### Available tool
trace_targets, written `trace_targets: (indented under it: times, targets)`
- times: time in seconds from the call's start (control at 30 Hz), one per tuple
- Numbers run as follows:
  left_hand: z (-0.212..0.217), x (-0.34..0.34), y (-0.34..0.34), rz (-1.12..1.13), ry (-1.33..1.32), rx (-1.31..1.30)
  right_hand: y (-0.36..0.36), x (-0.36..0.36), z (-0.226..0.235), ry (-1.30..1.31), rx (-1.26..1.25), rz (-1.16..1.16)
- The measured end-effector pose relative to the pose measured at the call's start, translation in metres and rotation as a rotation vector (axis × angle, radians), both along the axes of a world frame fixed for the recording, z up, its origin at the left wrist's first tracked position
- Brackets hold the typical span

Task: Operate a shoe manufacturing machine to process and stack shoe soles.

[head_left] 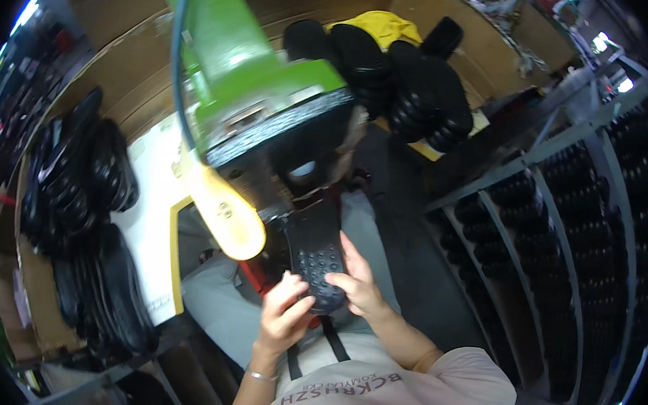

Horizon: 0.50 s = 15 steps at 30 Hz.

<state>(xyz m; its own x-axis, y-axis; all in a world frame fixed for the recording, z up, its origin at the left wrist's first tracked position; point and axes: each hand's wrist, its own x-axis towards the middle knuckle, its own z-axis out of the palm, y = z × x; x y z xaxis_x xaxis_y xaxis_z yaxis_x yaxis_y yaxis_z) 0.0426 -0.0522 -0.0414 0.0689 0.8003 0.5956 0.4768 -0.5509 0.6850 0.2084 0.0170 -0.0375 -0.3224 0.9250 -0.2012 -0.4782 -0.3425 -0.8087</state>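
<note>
A black shoe sole (320,255) with round studs on its near part lies lengthwise in front of me. Its far end reaches the dark underside of a green machine (271,99), where it is partly hidden. My right hand (359,281) grips the sole's right edge, thumb on the studded face and fingers along the side. At the left edge, near the sole's rounded end, my left hand (285,314) is closed with curled fingers against it. Just left of the sole hangs a yellow paddle-shaped part (228,210) of the machine.
Stacks of black soles stand at the far side (402,79) and at the left (108,284), within cardboard walls (113,72). A yellow cloth (379,28) lies on the far stack. To the right is a metal rack (544,212) full of black soles. A blue hose (177,61) runs down the machine.
</note>
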Motion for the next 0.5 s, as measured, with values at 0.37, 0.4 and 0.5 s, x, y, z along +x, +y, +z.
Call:
trace_targets:
  times: [0.37, 0.4, 0.5]
  targets:
    - [0.018, -0.204, -0.102, 1.308, 0.961, -0.878, 0.195, 0.213, 0.115, -0.656, 0.539, -0.550]
    - [0.015, -0.205, -0.100, 1.281, 0.927, -0.941, 0.228, 0.231, 0.109, -0.708, 0.511, -0.566]
    - [0.006, -0.207, -0.108, 1.264, 0.936, -0.862, 0.296, 0.259, 0.076, -0.822, 0.380, -0.510]
